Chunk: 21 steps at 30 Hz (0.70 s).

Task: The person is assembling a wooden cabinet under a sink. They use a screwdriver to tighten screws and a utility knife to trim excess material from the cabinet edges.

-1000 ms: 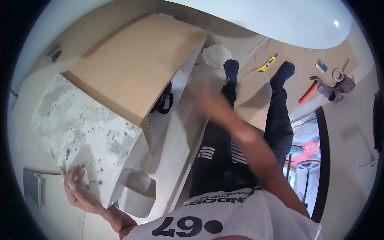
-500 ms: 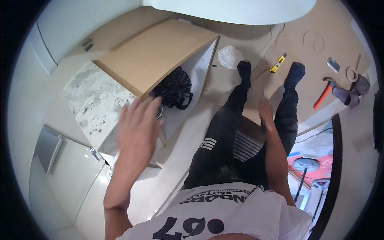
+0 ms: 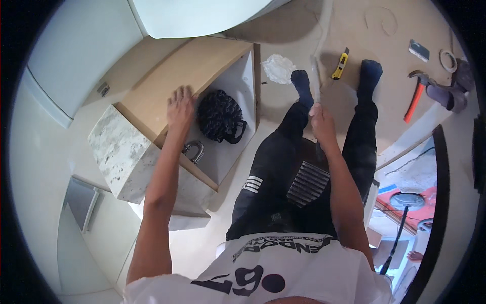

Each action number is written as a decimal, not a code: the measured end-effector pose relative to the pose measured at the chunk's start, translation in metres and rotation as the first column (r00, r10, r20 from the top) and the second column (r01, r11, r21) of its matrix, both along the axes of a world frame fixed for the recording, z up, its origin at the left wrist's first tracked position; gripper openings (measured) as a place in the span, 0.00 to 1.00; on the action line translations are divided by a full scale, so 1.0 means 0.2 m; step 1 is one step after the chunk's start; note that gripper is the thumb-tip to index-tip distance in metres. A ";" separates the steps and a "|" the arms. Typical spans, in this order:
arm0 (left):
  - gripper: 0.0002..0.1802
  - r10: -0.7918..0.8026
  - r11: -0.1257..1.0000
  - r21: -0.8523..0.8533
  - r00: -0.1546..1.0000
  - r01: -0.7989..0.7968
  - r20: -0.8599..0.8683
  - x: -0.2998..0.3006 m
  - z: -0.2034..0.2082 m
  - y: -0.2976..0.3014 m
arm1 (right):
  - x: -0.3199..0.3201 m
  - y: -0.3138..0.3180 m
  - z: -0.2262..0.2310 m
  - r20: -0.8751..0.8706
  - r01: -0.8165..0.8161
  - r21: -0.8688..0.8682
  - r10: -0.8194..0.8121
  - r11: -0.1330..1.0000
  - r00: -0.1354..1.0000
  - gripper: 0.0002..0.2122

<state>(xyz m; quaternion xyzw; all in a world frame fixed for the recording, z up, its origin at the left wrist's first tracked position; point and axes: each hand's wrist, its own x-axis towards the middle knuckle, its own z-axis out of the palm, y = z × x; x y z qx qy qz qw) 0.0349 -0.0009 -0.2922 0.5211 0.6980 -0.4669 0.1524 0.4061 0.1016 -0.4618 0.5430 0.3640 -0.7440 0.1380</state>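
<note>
Cabinet (image 3: 246, 76) with black bag (image 3: 218, 115) inside, left fingers (image 3: 181, 93) at wooden panel (image 3: 152, 93)

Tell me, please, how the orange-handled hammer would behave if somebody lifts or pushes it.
The orange-handled hammer is probably head-heavy: its dark claw head looks metal. The straight handle suggests stiffness. Lying flat, it seems unlikely to roll.

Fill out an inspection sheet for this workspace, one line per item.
Surface: brown floor.
Job's things: cabinet, open, with black bag and curved metal pipe inside; long thin strip, blurred.
Clutter: yellow cutter, red-handled hammer, tape roll, crumpled white plastic.
Hands: left hand open at the cabinet's wooden edge, contact unclear; right hand closed around the strip.
Cables: thin loop on the floor, possibly wire.
Surroundings: another person's hand, lower right.
</note>
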 end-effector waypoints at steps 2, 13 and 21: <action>0.17 0.068 0.997 -0.032 0.997 -0.067 0.030 0.01 -0.24 0.03 | 0.09 -0.15 -0.09 -0.072 -0.052 0.455 0.095 0.889 0.993 0.21; 0.22 0.098 0.994 0.048 0.995 -0.097 -0.034 0.11 0.19 0.07 | 0.02 0.13 0.02 0.120 0.181 -0.187 -0.160 0.966 0.980 0.23; 0.24 0.001 0.986 -0.158 0.947 -0.055 -0.321 0.31 0.48 0.11 | 0.03 0.12 -0.03 0.152 0.280 -0.181 -0.254 0.943 0.955 0.22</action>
